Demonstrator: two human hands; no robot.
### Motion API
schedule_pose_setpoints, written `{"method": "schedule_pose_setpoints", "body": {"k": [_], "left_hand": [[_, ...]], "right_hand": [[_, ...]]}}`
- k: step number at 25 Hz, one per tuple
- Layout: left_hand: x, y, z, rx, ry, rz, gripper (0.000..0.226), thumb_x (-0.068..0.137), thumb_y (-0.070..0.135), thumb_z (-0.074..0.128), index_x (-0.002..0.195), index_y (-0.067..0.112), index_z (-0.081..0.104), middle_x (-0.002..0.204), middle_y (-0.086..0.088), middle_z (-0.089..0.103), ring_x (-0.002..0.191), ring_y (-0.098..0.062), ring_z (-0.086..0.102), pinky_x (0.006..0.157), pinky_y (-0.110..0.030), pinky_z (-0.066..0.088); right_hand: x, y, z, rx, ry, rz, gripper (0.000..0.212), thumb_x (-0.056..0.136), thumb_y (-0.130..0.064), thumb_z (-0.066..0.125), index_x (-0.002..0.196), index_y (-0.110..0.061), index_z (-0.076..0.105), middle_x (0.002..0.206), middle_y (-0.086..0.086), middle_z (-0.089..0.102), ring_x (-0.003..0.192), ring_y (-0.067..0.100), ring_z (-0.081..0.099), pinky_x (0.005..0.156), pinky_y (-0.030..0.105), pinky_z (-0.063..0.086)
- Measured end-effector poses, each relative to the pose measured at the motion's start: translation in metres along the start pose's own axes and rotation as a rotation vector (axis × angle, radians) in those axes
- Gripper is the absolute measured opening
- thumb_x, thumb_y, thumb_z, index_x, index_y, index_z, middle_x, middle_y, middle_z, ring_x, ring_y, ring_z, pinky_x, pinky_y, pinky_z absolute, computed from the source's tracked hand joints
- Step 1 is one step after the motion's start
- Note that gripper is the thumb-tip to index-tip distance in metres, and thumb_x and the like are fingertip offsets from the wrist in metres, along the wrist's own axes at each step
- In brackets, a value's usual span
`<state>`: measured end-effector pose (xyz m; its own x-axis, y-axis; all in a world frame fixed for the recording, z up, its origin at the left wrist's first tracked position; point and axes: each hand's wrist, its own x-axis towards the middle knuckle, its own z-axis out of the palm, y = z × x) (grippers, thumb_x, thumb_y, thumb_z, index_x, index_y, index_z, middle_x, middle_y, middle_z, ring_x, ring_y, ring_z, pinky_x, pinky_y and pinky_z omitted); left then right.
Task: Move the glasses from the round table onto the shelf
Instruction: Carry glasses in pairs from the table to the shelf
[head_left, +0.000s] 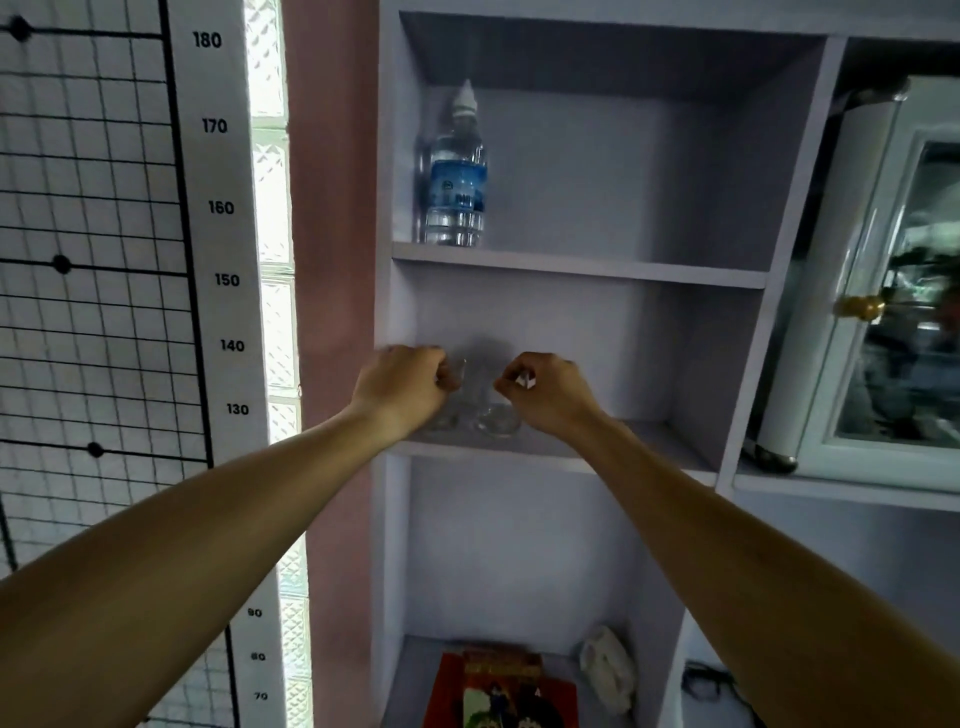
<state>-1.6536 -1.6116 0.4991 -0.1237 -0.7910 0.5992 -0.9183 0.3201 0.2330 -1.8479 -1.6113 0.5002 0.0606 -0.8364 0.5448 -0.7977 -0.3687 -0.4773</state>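
Two clear glasses stand side by side on the middle board of a pale lilac shelf unit (649, 447). My left hand (402, 387) is closed around the left glass (447, 415), which it largely hides. My right hand (545, 392) is closed on the right glass (496, 421) near its rim. Both glass bases seem to rest on the board, near its left front edge. The round table is out of view.
A water bottle (457, 171) stands on the board above, at its left. A red book (498, 686) and a white object (608, 667) lie on the lowest board. A glass-door cabinet (893, 291) is at the right; a height chart and wire grid (88, 234) at the left.
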Motion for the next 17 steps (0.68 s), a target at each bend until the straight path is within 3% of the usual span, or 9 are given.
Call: {"method": "schedule_pose_setpoints", "body": {"k": [7,11,14,17], "left_hand": [[0.007,0.011,-0.002,0.301,0.022,0.012,0.047,0.089,0.046,0.064,0.118,0.012,0.047,0.101,-0.02,0.061,0.094,-0.043,0.061,0.074,-0.043,0.05],[0.011,0.01,0.004,0.347,0.075,-0.017,0.054,0.086,0.023,0.071,0.125,0.01,0.036,0.113,-0.029,0.059,0.093,-0.049,0.062,0.071,-0.046,0.052],[0.007,0.011,0.002,0.397,0.082,0.019,0.045,0.088,0.011,0.064,0.126,0.008,0.04,0.106,-0.024,0.063,0.09,-0.045,0.064,0.067,-0.043,0.05],[0.001,0.013,-0.001,0.495,0.05,0.062,0.03,0.09,0.011,0.06,0.119,0.01,0.054,0.104,-0.017,0.069,0.093,-0.039,0.067,0.077,-0.042,0.053]], "right_hand": [[0.014,0.008,0.011,0.098,-0.011,-0.027,0.019,0.087,-0.035,0.069,0.1,-0.022,0.07,0.103,-0.002,0.071,0.096,0.019,0.064,0.078,0.026,0.048],[0.02,0.011,0.014,0.155,0.0,-0.002,0.037,0.084,-0.038,0.073,0.114,-0.018,0.065,0.11,0.004,0.066,0.098,0.021,0.061,0.075,0.024,0.042],[0.024,0.012,0.018,0.2,-0.003,0.006,0.042,0.083,-0.031,0.076,0.119,-0.018,0.059,0.113,0.005,0.063,0.096,0.02,0.058,0.072,0.025,0.043],[0.028,0.014,0.025,0.23,-0.021,0.023,0.044,0.081,-0.016,0.075,0.12,-0.018,0.056,0.116,0.009,0.062,0.1,0.025,0.061,0.067,0.025,0.049]]}}
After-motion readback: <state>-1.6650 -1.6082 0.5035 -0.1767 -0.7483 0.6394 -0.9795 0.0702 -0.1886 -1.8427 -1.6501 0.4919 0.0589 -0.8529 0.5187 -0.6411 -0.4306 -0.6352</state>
